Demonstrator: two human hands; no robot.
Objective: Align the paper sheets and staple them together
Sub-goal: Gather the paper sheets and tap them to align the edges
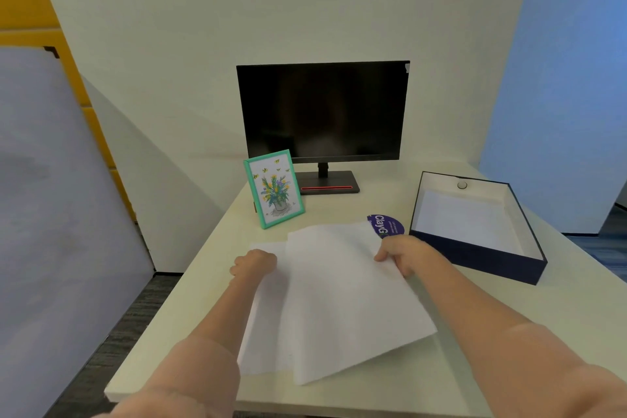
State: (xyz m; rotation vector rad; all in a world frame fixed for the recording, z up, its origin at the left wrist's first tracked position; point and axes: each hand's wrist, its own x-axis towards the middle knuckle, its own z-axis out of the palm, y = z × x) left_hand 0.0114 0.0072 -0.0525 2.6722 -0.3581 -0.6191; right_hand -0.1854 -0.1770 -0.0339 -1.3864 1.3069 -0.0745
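Your paper sheets lay fanned out on the table, the top ones skewed clockwise over a sheet that stuck out at the left. Your left hand was curled on that left sheet's upper edge, though whether it pinched the paper or only pressed it down could not be told. Your right hand had its fingers closed over the right edge of the top sheets, thumb on top. The likely trouble was that the stack would stay crooked: had you pulled with one hand while the other held loosely, a sheet could have slid free or creased at the corner, and the near corner already lay close to the table's front edge, where it might have drooped over. No stapler showed anywhere, so you would have had to look for one, perhaps in the open dark box at your right, which seemed to hold only white lining. A purple round sticker lay partly under the far corner of the sheets. The green picture frame and the monitor stood behind, well clear of your work.
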